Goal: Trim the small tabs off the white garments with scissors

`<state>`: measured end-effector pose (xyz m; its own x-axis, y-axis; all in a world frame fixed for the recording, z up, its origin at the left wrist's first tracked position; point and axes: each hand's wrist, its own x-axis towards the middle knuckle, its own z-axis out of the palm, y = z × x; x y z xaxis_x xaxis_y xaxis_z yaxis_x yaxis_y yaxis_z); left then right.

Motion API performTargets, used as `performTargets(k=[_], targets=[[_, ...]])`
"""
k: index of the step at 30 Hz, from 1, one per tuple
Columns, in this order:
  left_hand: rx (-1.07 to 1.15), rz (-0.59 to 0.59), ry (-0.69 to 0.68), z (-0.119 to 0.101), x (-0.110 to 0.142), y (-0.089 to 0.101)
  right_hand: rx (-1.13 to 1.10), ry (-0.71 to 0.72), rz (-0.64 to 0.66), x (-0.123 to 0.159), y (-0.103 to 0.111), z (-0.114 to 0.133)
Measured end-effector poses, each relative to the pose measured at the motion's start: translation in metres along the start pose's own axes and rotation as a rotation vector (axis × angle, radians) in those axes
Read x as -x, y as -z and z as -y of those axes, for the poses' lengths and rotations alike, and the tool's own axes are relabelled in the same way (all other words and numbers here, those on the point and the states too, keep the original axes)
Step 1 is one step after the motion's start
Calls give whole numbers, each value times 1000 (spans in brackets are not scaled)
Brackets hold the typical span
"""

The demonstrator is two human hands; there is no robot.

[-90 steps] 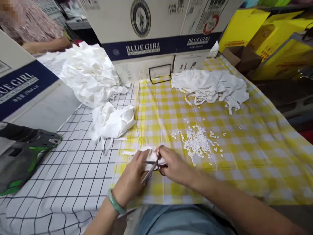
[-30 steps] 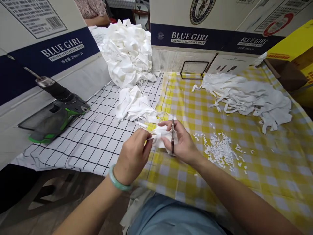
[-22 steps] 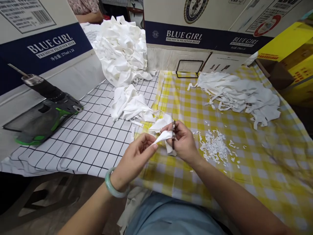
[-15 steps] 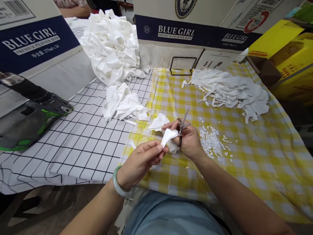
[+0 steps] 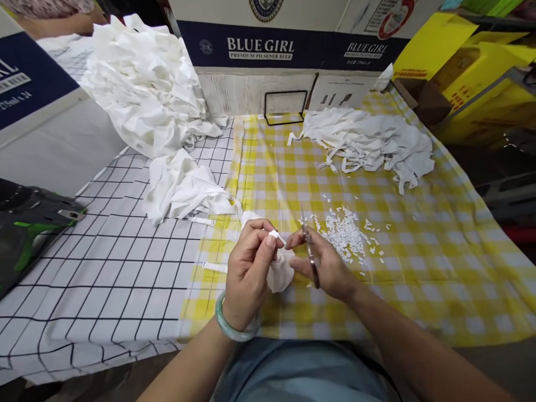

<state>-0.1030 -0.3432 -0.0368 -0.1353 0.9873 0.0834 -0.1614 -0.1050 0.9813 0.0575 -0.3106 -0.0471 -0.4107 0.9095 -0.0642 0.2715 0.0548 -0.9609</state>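
Near the table's front edge, my left hand (image 5: 251, 268) pinches the narrow end of a white cloth piece (image 5: 280, 273) between thumb and forefinger. The rest of that cloth hangs below the fingers. My right hand (image 5: 330, 268), just beside it, has a pair of scissors (image 5: 310, 257) hooked on its fingers. Their blades point away and look thin and blurred. The right fingertips reach close to the cloth's pinched end; I cannot tell whether they touch it. Small white clippings (image 5: 345, 234) lie scattered beyond my right hand. A small heap of white cloth pieces (image 5: 184, 190) with straps lies to the left.
A tall pile of white cloth (image 5: 146, 84) stands at the back left, and another strapped pile (image 5: 368, 139) lies back right. A beer carton (image 5: 259, 50) walls the back, with a black wire stand (image 5: 285, 106) before it. A power drill (image 5: 37, 223) lies at left.
The view has swung right, so the table things sit further left. My left hand has turned upward, pinching the cloth's end. My right hand has drawn a little away, with the scissors still in it.
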Motion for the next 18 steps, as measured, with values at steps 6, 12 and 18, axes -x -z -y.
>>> performTargets(k=[6,12,18], targets=[[-293,28,-104,6,5,-16,515,46,39,14,31,16],[-407,82,-211,13,5,-21,571,5,54,16,30,17],[-399,99,-195,16,6,-23,535,-2,49,14,32,17]])
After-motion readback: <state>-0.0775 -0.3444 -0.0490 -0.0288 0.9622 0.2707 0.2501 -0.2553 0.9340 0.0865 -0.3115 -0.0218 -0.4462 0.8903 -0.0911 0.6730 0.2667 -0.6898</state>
